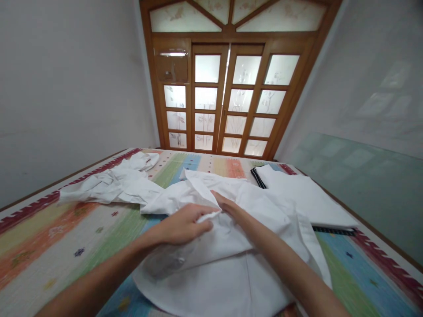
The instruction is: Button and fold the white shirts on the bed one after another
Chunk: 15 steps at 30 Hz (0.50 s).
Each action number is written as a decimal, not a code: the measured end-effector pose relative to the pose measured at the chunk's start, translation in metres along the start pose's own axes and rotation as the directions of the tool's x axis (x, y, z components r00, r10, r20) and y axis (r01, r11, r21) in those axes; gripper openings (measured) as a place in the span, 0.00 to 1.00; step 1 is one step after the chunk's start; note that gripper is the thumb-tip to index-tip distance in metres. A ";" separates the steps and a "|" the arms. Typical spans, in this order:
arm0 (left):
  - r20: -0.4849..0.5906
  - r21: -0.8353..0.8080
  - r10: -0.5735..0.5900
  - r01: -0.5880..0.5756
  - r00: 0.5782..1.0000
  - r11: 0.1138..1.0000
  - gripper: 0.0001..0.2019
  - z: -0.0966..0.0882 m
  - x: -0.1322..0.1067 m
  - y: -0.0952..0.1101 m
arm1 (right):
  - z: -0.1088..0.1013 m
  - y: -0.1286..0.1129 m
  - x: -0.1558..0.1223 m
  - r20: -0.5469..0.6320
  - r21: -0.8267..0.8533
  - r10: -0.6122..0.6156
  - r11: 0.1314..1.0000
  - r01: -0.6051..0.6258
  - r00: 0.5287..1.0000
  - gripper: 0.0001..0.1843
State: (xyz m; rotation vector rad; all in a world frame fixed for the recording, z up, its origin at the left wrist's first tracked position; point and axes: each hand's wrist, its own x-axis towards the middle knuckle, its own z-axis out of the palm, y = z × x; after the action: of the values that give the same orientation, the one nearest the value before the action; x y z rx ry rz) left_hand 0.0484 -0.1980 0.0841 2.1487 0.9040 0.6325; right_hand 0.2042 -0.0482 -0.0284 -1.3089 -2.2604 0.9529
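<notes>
A white shirt [224, 277] with a curved hem lies spread and rumpled in front of me on the patterned cloth. My left hand [187, 223] pinches an edge of its front between thumb and fingers, lifting it slightly. Close beside it, my right hand [224, 202] grips the same shirt near that edge. Folds of fabric partly cover the right fingertips. Both forearms reach across the shirt from the near side.
Another crumpled white garment [115, 182] lies at the left. A folded white stack with dark edging [304, 193] rests at the right. A striped, star-patterned cloth [82, 237] covers the surface. Walls stand on both sides, and a wooden glazed door [228, 101] is beyond.
</notes>
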 end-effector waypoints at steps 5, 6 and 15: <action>0.336 0.122 -0.056 0.016 0.940 0.992 0.17 0.075 0.025 -0.014 | -0.026 0.002 0.001 -0.274 0.464 0.155 0.886 -0.011 0.949 0.30; 0.338 0.095 -0.056 0.025 0.940 0.995 0.17 0.081 0.029 -0.019 | -0.028 0.000 0.001 -0.301 0.428 0.129 0.904 0.013 0.945 0.28; -0.507 0.398 -0.085 0.320 0.858 0.860 0.16 -0.007 0.027 -0.097 | -0.012 -0.006 0.004 -0.410 -0.073 0.009 0.996 -0.043 0.912 0.06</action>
State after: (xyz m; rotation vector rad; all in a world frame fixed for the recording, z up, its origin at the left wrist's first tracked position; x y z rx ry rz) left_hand 0.0213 -0.1262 0.0189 2.2971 1.6898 0.9248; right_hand 0.2053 -0.0426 -0.0156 -1.4216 -1.9739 0.5330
